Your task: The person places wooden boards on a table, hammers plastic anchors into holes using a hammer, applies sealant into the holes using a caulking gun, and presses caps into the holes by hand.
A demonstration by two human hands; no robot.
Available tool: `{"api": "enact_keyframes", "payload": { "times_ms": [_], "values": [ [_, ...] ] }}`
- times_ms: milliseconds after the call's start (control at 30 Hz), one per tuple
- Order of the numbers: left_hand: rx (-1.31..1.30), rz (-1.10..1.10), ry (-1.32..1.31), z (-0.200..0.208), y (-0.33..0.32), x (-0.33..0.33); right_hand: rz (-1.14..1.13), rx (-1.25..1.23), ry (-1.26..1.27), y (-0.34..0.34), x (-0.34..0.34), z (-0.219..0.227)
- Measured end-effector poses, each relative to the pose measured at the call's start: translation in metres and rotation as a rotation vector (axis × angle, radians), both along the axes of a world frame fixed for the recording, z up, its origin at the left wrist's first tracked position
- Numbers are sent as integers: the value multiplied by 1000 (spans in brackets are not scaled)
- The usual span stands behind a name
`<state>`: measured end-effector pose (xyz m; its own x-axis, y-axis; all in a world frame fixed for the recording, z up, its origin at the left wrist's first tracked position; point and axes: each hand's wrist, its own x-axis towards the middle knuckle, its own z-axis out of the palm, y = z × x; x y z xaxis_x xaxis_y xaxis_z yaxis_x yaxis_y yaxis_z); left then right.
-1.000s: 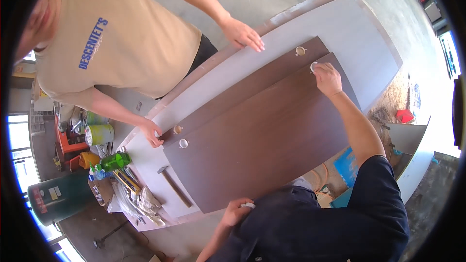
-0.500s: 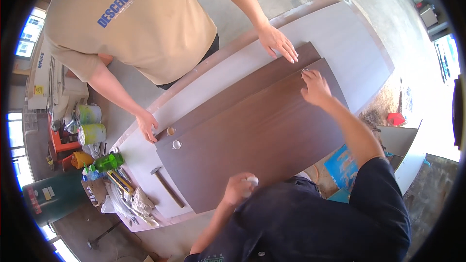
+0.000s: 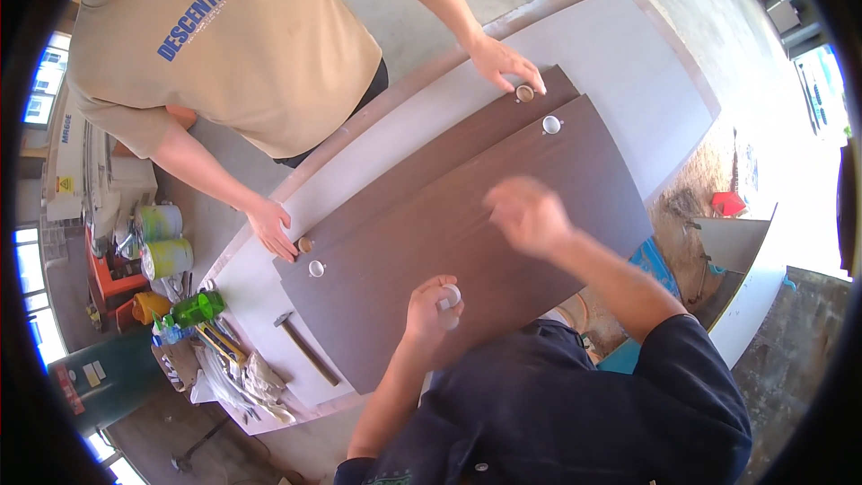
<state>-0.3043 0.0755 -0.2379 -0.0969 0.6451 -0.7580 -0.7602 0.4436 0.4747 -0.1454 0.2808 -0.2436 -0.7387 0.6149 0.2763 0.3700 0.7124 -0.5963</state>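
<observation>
My left hand (image 3: 426, 314) is closed around small round whitish pieces (image 3: 447, 296), held above the near edge of a dark brown panel (image 3: 431, 242). Smeared by motion, my right hand (image 3: 528, 216) is over the panel's middle; its fingers are unclear. Two round whitish cup-like fittings with small side tabs sit in the panel: a left fitting (image 3: 317, 268) and a right fitting (image 3: 551, 125). Behind it lies a second brown panel (image 3: 422, 157), with tan round spots near both ends. A co-worker's hand (image 3: 505, 65) rests by its right end, another hand (image 3: 269, 223) at its left.
The panels lie on a large pale board (image 3: 620, 72). At its left end are a hammer (image 3: 305, 348), a green bottle (image 3: 197, 308) and crumpled cloths (image 3: 260, 377). Paint cans (image 3: 167, 258) stand farther left. A white panel box (image 3: 750, 278) is at the right.
My right hand has left the right fitting and moved back toward me, uncovering it. My left hand has risen slightly and turned, showing its round pieces. The co-worker's upper hand shows a tan spot beside it.
</observation>
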Motion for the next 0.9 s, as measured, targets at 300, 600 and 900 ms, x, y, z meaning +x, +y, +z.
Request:
{"api": "enact_keyframes", "payload": {
  "times_ms": [300, 600, 900],
  "values": [
    [-168, -65, 283, -48, -40, 12, -380, -53, -464, 133, 46, -53],
    [-134, -103, 401, -68, -51, 15, -147, 172, -513, 148, 49, -57],
    [-110, -76, 446, -71, -58, 18, -153, 56, -440, 144, 52, -39]
  ]
}}
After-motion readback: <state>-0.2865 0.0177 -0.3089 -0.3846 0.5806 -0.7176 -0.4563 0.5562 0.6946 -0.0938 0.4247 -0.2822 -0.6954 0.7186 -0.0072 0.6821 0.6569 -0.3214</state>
